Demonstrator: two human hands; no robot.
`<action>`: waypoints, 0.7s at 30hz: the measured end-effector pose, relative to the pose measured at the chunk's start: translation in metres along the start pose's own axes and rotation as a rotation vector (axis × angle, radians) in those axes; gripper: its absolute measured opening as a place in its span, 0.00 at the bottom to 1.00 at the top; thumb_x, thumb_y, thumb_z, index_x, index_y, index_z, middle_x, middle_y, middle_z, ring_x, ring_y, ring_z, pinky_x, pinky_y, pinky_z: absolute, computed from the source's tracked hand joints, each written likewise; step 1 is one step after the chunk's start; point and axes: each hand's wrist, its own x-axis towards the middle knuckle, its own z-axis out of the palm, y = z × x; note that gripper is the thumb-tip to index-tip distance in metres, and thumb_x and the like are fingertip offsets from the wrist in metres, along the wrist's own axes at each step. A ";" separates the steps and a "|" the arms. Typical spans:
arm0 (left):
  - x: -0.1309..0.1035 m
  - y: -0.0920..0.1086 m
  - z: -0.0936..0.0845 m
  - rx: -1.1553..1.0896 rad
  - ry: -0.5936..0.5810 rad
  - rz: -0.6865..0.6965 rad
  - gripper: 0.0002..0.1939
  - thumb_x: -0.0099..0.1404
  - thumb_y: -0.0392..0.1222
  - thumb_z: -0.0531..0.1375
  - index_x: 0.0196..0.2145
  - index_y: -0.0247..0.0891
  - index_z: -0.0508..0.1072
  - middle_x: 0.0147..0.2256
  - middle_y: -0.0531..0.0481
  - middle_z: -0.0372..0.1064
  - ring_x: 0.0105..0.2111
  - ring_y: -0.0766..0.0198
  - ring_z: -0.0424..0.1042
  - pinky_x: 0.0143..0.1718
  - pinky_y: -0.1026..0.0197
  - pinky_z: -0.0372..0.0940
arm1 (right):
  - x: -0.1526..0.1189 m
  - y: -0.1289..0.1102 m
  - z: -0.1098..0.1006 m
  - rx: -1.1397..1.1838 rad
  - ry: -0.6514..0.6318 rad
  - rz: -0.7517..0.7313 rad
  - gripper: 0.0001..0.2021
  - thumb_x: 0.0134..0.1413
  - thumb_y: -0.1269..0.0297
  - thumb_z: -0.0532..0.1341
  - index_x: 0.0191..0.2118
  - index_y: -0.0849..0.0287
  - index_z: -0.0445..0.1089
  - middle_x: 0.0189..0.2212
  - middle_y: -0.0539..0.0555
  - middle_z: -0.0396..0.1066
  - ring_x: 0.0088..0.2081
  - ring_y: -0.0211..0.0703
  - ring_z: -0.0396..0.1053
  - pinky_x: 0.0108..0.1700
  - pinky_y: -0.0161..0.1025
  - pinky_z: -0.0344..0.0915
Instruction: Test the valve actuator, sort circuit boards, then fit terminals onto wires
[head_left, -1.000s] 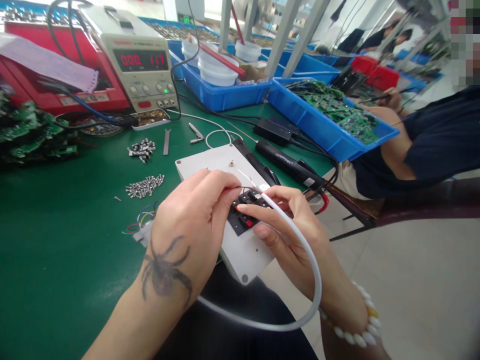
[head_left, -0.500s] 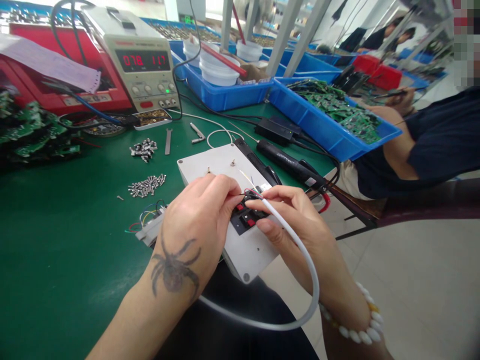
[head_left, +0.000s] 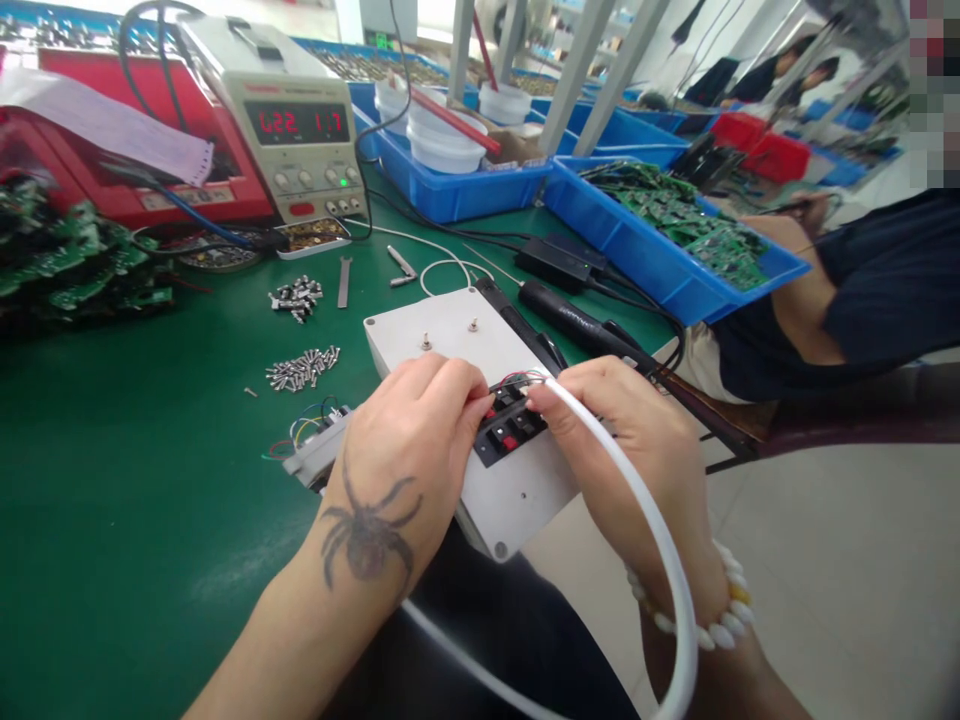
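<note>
My left hand [head_left: 412, 430], a spider tattoo on its back, has thumb and forefinger pinched on a thin black wire [head_left: 504, 385] at the terminal block. My right hand [head_left: 637, 440] is closed at the stripped end of a thick white cable [head_left: 637, 465]; its exact fingertip contact is partly hidden. Fine red and dark wires run from that end toward my left fingers. Beneath both hands is a light grey box [head_left: 517, 510] with two toggle switches [head_left: 450, 333]. The black terminal block [head_left: 514, 430] with red levers is mounted on it, partly covered by my fingers.
On the green table [head_left: 150, 560] lie screws [head_left: 304, 368], small metal parts [head_left: 296, 298], a wrench [head_left: 343, 282] and a black electric screwdriver [head_left: 570, 315]. Behind stand a power supply [head_left: 300, 150] and a blue bin [head_left: 675, 240] of circuit boards. A co-worker sits at right.
My right fingers, earlier spread beside the block, have closed in at the cable end. The cable's loop swings right and lower. The loose pale wire end above the block no longer shows.
</note>
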 end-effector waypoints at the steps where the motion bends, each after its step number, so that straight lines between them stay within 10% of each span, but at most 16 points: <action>1: -0.001 0.000 -0.001 -0.006 -0.001 -0.003 0.05 0.66 0.34 0.57 0.31 0.39 0.69 0.30 0.53 0.70 0.33 0.63 0.69 0.35 0.62 0.63 | -0.001 -0.003 -0.001 0.049 -0.036 0.020 0.10 0.63 0.65 0.59 0.30 0.57 0.72 0.30 0.51 0.70 0.33 0.40 0.68 0.35 0.36 0.65; 8: -0.005 0.010 -0.013 -0.185 0.014 -0.157 0.04 0.66 0.36 0.58 0.31 0.41 0.71 0.27 0.57 0.71 0.25 0.67 0.68 0.28 0.65 0.63 | 0.003 -0.014 -0.002 0.293 -0.240 0.182 0.12 0.63 0.63 0.58 0.28 0.59 0.72 0.28 0.48 0.69 0.31 0.37 0.67 0.33 0.33 0.62; 21: -0.002 0.012 -0.013 -0.204 -0.025 -0.148 0.07 0.66 0.37 0.58 0.30 0.41 0.72 0.25 0.58 0.70 0.25 0.67 0.68 0.27 0.65 0.62 | -0.001 -0.007 -0.001 0.369 -0.114 0.311 0.05 0.59 0.62 0.63 0.35 0.56 0.75 0.32 0.47 0.75 0.33 0.38 0.71 0.32 0.32 0.63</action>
